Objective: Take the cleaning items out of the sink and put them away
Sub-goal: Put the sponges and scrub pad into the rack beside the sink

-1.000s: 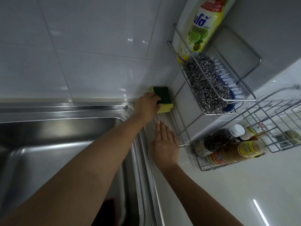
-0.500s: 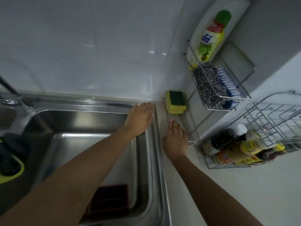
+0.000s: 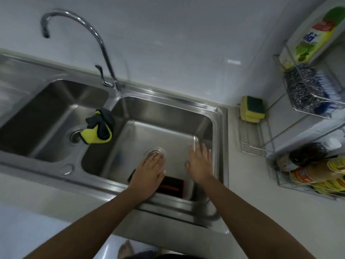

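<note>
Both my hands hang open over the right basin of the steel sink (image 3: pixel 222 128). My left hand (image 3: pixel 149 176) is above the drain and partly covers a dark red and black sponge (image 3: pixel 172 186) lying on the basin floor near the front wall. My right hand (image 3: pixel 200 165) is beside it, near the right wall, holding nothing. A yellow and grey cloth (image 3: pixel 99 128) is draped over the divider between the basins. A yellow and green sponge (image 3: pixel 252 108) sits at the back of the low wire rack (image 3: pixel 250 144) right of the sink.
A curved tap (image 3: pixel 89 34) rises behind the divider. On the right wall a wire shelf (image 3: pixel 321 111) holds steel wool, a blue brush and a dish soap bottle (image 3: pixel 313 38). A lower wire basket (image 3: pixel 306 187) with several sauce bottles stands on the white counter.
My left hand let go of the yellow and green sponge on the rack. Both hands then moved back from the rack and sink rim into the right basin as the view swung left.
</note>
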